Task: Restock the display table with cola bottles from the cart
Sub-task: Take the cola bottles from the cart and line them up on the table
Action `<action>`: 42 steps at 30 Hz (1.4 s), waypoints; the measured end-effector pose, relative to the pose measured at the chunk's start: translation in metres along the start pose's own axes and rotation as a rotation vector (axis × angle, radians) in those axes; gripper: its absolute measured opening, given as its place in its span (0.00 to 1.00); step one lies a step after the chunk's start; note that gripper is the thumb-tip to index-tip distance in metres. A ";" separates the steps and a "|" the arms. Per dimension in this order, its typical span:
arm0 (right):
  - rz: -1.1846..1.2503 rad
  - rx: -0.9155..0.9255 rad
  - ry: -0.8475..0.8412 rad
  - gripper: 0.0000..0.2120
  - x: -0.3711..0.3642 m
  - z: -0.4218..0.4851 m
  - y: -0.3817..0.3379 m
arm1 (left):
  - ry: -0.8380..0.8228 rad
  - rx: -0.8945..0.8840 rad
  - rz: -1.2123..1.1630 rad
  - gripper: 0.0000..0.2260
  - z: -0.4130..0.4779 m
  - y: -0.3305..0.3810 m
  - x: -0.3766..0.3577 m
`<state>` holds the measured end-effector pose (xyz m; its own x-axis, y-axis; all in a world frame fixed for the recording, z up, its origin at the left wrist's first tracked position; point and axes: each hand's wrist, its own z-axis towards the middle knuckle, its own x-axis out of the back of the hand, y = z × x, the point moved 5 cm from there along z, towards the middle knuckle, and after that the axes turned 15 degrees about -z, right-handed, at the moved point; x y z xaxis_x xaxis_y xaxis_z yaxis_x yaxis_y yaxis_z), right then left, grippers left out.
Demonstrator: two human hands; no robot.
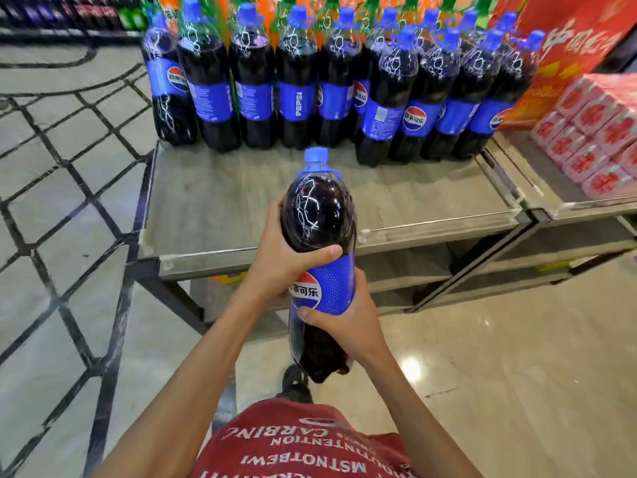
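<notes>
I hold one large cola bottle [319, 215] with a blue cap and blue label, tilted forward in front of the display table [213, 201]. My left hand [282, 257] grips its upper body from the left, thumb across the front. My right hand [348, 319] grips the lower part by the label. Several matching cola bottles [296, 81] stand in rows at the back of the grey tabletop. The front of the tabletop is bare. No cart is in view.
Pink boxed packs [593, 132] are stacked on the adjoining table at the right. A red and orange banner [565, 39] hangs behind them. Orange and green bottles [213, 5] stand behind the cola rows. The table has a lower shelf [406, 267]. Tiled floor lies to the left.
</notes>
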<state>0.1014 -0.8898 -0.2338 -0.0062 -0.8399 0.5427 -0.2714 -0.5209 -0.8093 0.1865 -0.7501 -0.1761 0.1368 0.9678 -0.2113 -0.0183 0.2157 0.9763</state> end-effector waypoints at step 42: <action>-0.013 0.224 0.000 0.39 0.075 0.386 -0.023 | -0.037 -0.069 0.287 0.51 0.338 -0.019 -0.045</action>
<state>0.4790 -0.9999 -0.2609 -0.0043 -0.8331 0.5531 -0.0504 -0.5523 -0.8321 0.5159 -0.8421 -0.1694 0.1523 0.9854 0.0756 -0.1283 -0.0562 0.9901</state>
